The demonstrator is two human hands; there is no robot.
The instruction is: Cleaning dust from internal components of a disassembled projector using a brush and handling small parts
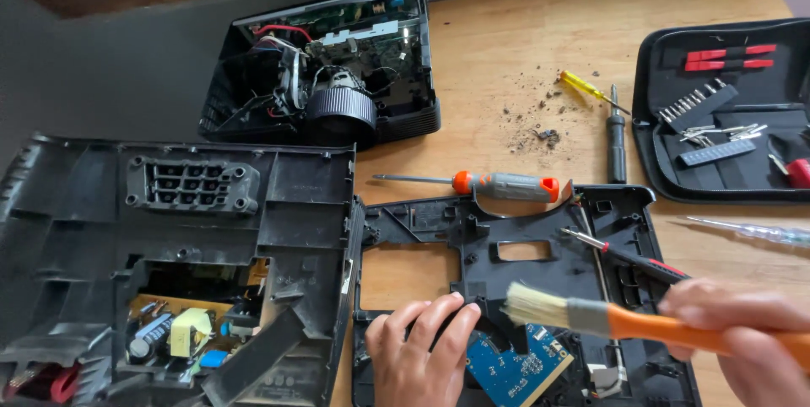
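**Brush laid across the black frame**

The right hand [742, 327] is closed around the brush [591, 316] handle. Long axis runs near-horizontal; bristles point left, over the frame [506, 230]. The left hand [418, 352], fingers spread, holds nothing and presses the frame's lower edge beside the blue board [516, 366].

Left side: the big black housing [169, 238] fills it, no way through.
Far middle: the opened device [329, 70] stands there; bare desk [498, 53] is free to its right.
Middle: the grey-orange screwdriver [498, 185] lies across the frame [506, 247] top.
Right side: the tool case [726, 112] blocks it; the black driver [617, 137] and yellow driver [591, 89] lie just beside.
Near edge: both hands, the left [422, 352] and the right [742, 331], and the brush [607, 318] take the room.
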